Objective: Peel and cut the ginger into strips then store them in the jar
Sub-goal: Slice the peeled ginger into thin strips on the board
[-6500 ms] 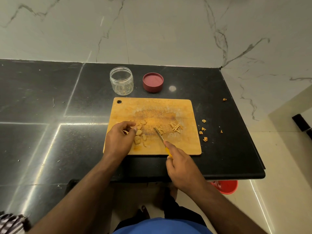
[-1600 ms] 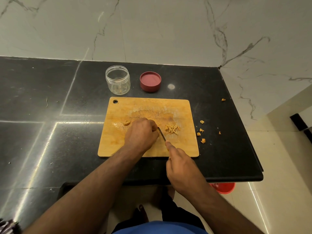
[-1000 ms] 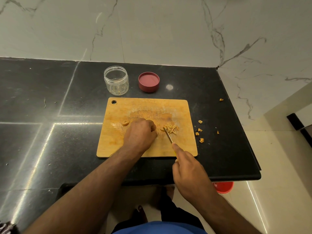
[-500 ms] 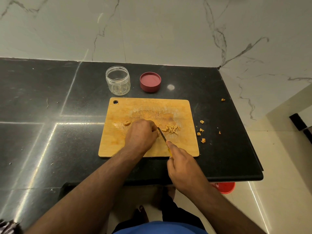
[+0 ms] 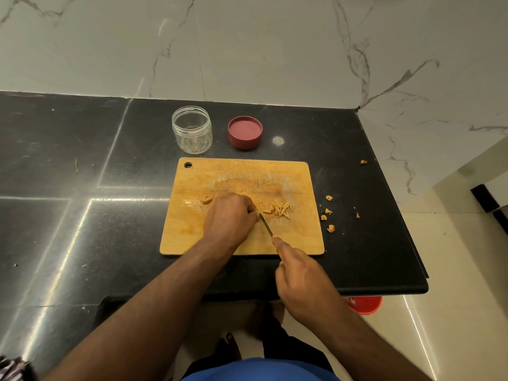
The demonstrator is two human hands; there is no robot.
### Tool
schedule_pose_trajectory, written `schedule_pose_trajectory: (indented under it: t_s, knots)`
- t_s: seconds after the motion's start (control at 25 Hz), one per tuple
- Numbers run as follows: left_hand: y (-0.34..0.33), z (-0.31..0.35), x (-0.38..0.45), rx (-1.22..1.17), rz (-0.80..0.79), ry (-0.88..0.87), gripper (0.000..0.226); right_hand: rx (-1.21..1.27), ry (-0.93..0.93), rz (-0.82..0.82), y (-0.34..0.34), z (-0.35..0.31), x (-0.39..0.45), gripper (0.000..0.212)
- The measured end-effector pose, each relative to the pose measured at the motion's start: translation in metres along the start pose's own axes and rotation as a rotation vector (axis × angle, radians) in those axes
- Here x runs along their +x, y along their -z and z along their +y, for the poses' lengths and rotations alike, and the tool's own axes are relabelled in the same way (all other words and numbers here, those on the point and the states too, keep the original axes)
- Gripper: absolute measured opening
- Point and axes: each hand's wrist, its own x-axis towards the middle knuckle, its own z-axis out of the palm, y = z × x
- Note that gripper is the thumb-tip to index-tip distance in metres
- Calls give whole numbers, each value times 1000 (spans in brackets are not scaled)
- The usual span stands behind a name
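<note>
Behind board (image 5: 192,237), jar (image 5: 192,129) nearly empty, lid (image 5: 245,131) beside, right grip (image 5: 301,281) clasping knife (image 5: 266,224)

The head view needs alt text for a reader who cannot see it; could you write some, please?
A person's right hand holds a knife beside the left hand on a wooden cutting board, near ginger strips. An open jar and red lid stand behind.

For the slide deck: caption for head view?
Left hand steadies ginger on the cutting board; right hand slices with a knife.
</note>
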Motion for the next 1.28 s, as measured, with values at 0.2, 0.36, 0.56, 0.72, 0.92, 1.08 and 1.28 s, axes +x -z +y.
schedule_pose_trajectory:
  t_s: [0.2,0.36,0.56,0.72,0.92,1.08,1.28]
  knots:
    - [3,1,-2,16,-14,-4,16,19,-14,66,10,0,-11,55]
    - [6,1,-4,-10,-28,12,22,67,-24,69,13,-4,-7,55]
    - [7,3,-5,-31,-23,33,17,40,20,55,7,-8,7,54]
    - [6,3,-3,-37,-25,38,17,2,22,46,1,-8,18,54]
    - [4,2,-2,-55,-19,31,16,2,23,28,-4,-8,25,53]
    - [5,3,-2,-53,-16,42,13,22,0,26,-5,-8,20,53]
    - [6,4,-3,-22,-10,30,12,43,-26,13,-3,-6,-4,54]
